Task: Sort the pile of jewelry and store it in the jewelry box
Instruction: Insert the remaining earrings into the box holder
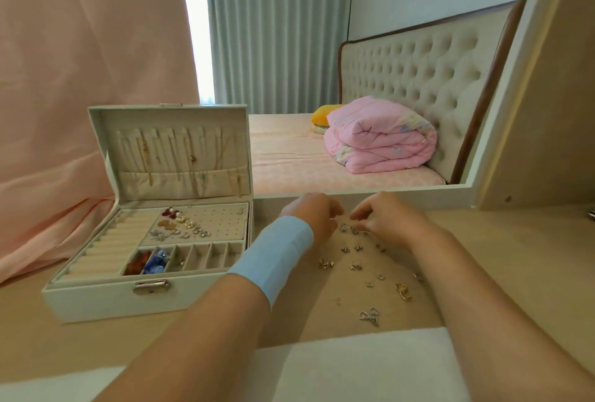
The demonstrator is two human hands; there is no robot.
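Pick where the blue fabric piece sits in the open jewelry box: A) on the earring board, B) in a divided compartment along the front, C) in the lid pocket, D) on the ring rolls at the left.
B: the blue piece lies in a front compartment of the jewelry box.

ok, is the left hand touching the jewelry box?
Apart. The head view shows a strip of bare tabletop between the left hand and the right wall of the jewelry box.

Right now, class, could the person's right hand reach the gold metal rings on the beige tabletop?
Probably yes: the gold metal rings lie uncovered beside the right forearm, so the right hand need only draw back.
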